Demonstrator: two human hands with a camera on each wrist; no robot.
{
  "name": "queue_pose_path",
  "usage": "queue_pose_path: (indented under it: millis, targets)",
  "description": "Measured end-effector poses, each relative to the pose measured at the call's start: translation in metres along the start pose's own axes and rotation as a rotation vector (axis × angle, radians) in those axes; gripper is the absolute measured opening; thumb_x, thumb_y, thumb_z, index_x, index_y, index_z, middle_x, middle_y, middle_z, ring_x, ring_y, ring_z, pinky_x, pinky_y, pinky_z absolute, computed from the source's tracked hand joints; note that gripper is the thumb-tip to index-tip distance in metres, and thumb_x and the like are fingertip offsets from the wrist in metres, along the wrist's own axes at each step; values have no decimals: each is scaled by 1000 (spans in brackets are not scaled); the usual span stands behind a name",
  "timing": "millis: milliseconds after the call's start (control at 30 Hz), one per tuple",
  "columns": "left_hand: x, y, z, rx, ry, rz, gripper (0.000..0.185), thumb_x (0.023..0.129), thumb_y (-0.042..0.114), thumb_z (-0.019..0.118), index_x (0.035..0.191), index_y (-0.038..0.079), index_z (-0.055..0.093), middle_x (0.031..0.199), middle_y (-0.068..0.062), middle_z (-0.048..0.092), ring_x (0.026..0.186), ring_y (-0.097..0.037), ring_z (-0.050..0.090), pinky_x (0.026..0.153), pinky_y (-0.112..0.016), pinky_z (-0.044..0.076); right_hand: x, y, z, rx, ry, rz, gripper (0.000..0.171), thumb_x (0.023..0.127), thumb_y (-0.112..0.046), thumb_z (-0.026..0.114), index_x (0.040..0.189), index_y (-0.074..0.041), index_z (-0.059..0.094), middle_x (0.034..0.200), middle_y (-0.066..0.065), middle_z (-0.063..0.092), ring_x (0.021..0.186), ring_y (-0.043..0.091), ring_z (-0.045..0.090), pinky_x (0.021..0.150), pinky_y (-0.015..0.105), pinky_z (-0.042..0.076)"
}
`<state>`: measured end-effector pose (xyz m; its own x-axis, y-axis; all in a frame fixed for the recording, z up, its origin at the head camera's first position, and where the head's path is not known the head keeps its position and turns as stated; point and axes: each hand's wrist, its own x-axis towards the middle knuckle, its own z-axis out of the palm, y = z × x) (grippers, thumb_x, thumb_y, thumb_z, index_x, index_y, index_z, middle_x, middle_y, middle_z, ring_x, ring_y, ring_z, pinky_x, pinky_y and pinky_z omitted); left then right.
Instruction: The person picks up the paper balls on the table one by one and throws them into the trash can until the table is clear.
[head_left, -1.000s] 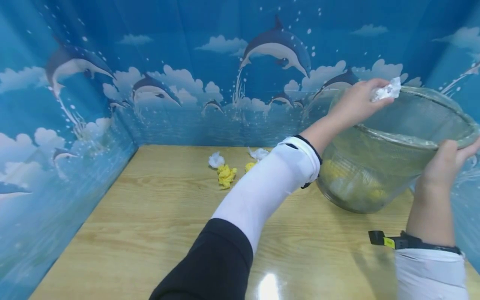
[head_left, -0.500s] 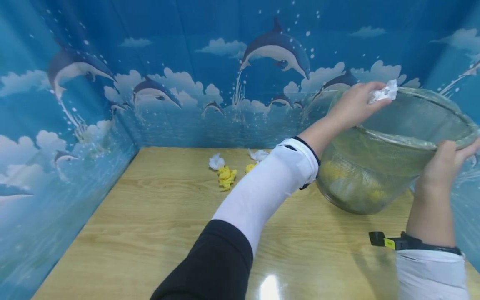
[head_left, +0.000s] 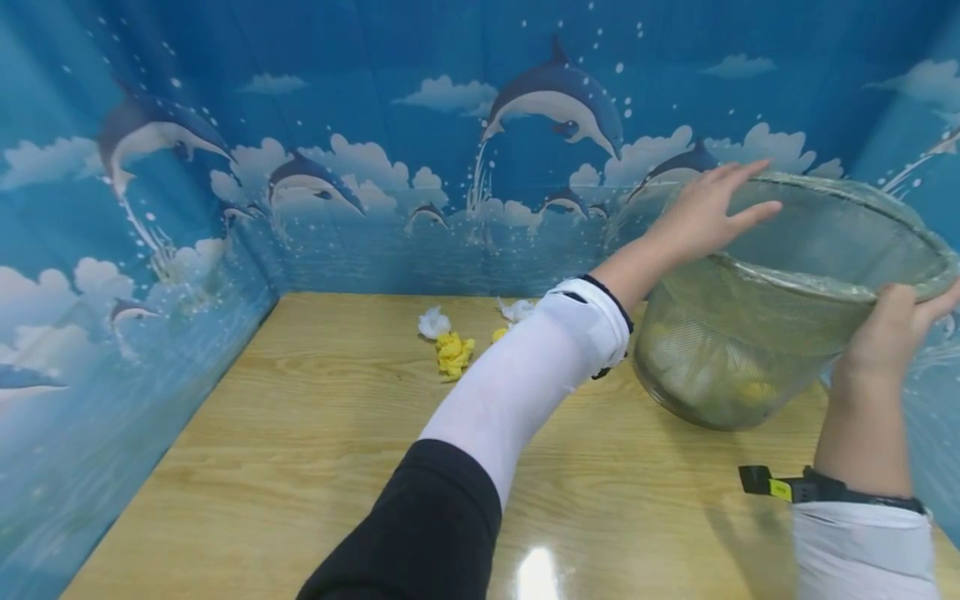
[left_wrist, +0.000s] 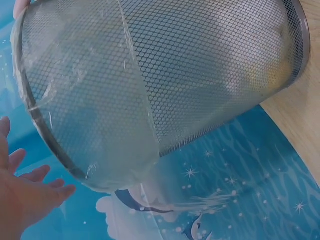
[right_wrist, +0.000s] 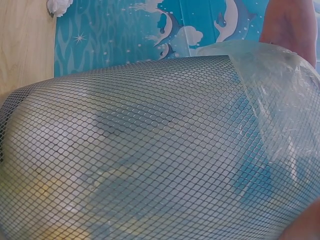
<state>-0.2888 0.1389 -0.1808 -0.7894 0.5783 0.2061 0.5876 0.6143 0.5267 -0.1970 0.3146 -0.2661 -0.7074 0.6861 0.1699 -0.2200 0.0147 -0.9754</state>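
Observation:
A mesh wastebasket lined with a clear plastic bag leans to the right on the table in the head view. White and yellow crumpled paper shows through its mesh near the bottom. My right hand grips the near right part of the rim, thumb over the edge. At the left of the basket's mouth, my left hand has its fingers spread and holds nothing. In the left wrist view, the left fingers stand beside the bag-covered rim.
On the wooden table lie a white crumpled paper and a yellow crumpled paper. Another white paper and a bit of yellow paper are partly behind my left forearm. A dolphin-print curtain encloses the back and sides.
My left hand has let go of the white crumpled paper at the basket's mouth, and its fingers have spread. The right hand and the basket are nearly unmoved.

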Motion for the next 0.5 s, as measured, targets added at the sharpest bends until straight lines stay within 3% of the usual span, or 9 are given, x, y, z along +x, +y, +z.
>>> queue_pose_path:
  millis: [500]
  targets:
    - [-10,-26,-21,34,68,-52,66,98,55,42,154,41,10,162,14,5,149,-4,5,121,-28,16,-3,-3,-1,-37,4,41,65,100,-23,22,152,-39,-13,157,-22,-10,140,-7,-9,111,10,-6]
